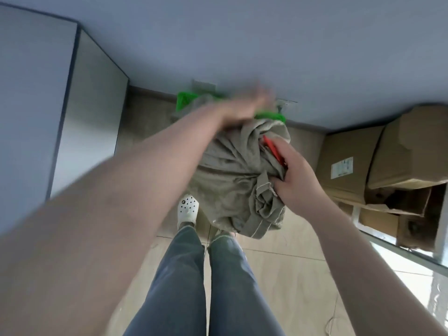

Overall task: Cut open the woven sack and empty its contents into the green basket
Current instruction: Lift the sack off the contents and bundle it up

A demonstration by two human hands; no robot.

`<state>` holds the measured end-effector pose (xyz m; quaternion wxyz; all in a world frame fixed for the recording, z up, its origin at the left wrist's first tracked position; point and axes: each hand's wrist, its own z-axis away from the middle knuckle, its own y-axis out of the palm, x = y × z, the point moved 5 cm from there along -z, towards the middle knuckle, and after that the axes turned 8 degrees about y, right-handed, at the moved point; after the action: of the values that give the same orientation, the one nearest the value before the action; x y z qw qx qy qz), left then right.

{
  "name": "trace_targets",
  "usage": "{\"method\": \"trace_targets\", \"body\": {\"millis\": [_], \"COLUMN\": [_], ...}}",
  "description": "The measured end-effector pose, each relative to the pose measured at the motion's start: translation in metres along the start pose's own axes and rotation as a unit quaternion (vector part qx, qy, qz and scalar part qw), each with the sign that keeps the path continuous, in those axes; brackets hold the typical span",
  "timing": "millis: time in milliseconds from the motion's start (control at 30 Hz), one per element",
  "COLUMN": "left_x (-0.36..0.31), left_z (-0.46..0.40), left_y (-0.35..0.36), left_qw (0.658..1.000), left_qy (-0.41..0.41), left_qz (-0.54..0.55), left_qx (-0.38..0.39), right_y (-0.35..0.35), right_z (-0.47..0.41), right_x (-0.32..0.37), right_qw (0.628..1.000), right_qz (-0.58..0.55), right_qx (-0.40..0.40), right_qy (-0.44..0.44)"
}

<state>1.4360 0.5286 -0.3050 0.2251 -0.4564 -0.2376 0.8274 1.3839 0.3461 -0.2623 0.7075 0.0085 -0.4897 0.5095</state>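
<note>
Above the green basket (186, 99) by the far wall I hold the limp, soft woven sack (232, 175), right hand (294, 178) bunching its cloth with a red cutter (272, 149), blurred left hand (242, 110) flat on top.

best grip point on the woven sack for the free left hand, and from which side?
Likely the far upper fold of the woven sack, from above, where the left hand hovers blurred. The right hand already bunches the near-right gathered fabric; the cloth hangs crumpled between.
</note>
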Motion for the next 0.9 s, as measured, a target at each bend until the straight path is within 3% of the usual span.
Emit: {"method": "trace_targets", "body": {"millis": [33,67,100,167,200,267,333,400,467,500,600,667,733,800,900], "left_x": [0.018,0.029,0.036,0.044,0.055,0.088,0.112,0.130,0.160,0.166,0.139,0.097,0.048,0.011,-0.005], "left_z": [0.016,0.028,0.029,0.018,0.013,0.030,0.035,0.038,0.051,0.055,0.063,0.069,0.078,0.087,0.088], "left_y": [0.029,0.046,0.058,0.055,0.049,0.052,0.048,0.031,0.021,0.020,0.014,0.015,0.035,0.061,0.072], "left_qw": [0.983,0.967,0.972,0.992,0.993,0.966,0.976,0.965,0.962,0.969,0.989,0.974,0.961,0.952,0.924], "left_qy": [-0.098,-0.138,-0.113,-0.041,-0.067,-0.181,-0.142,-0.126,-0.234,-0.233,-0.125,-0.067,0.056,0.176,0.138], "left_qz": [-0.029,-0.024,0.020,0.045,0.022,-0.052,-0.139,-0.228,-0.141,-0.085,0.013,0.188,0.269,0.241,0.342], "left_qx": [0.153,0.215,0.207,0.111,0.098,0.176,0.087,-0.008,-0.011,0.003,-0.079,-0.104,-0.014,0.069,0.098], "right_y": [0.002,0.003,0.004,0.001,-0.001,-0.001,-0.002,-0.004,0.000,0.002,-0.003,-0.008,-0.001,0.006,-0.002], "right_z": [0.002,0.002,0.001,0.002,0.002,0.002,0.003,0.006,0.011,0.013,0.013,0.006,-0.005,-0.017,-0.029], "right_x": [-0.002,-0.005,-0.009,-0.011,-0.010,-0.004,0.002,0.001,-0.005,-0.010,-0.033,-0.040,-0.041,-0.041,-0.045], "right_qw": [1.000,1.000,0.999,0.997,0.995,0.991,0.989,0.982,0.977,0.972,0.941,0.940,0.949,0.948,0.918], "right_qz": [-0.008,-0.011,-0.015,-0.047,-0.075,-0.116,-0.140,-0.182,-0.205,-0.219,-0.294,-0.291,-0.280,-0.279,-0.346], "right_qx": [-0.008,-0.010,-0.015,-0.035,-0.048,-0.050,-0.032,-0.016,0.008,0.019,-0.041,-0.064,0.000,0.066,0.113], "right_qy": [0.011,0.024,0.039,0.052,0.054,0.050,0.040,0.045,0.063,0.081,0.165,0.167,0.148,0.137,0.160]}}
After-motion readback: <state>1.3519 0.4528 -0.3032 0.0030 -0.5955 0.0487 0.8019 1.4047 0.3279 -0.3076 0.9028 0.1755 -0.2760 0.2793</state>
